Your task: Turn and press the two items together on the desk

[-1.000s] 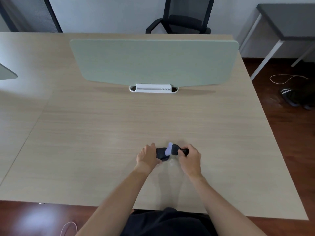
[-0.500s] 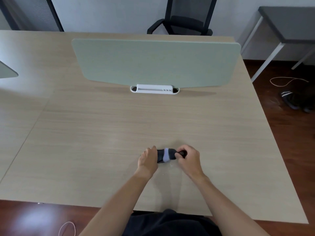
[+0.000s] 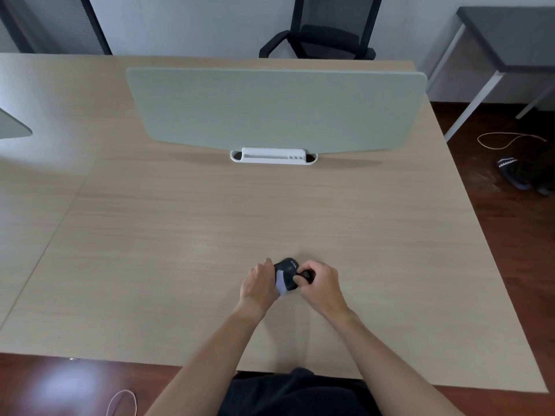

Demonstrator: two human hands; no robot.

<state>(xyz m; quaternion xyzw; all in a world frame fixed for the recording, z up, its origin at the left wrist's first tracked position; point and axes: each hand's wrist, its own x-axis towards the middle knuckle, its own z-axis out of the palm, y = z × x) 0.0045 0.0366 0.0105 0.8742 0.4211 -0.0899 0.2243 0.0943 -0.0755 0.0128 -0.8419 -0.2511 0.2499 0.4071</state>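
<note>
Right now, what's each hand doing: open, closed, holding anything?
Left hand: grips the dark sock bundle from its left side.
Right hand: fingers curled, pinching the same bundle's right end.

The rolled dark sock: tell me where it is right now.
In the head view the rolled dark sock sits low and centre on the wooden desk, gripped between the left hand and right hand, well nearer the person than the green divider panel.

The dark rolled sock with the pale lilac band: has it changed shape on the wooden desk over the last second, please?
Yes. The dark rolled sock is bunched shorter between both hands, same distance from the white divider base.
</note>
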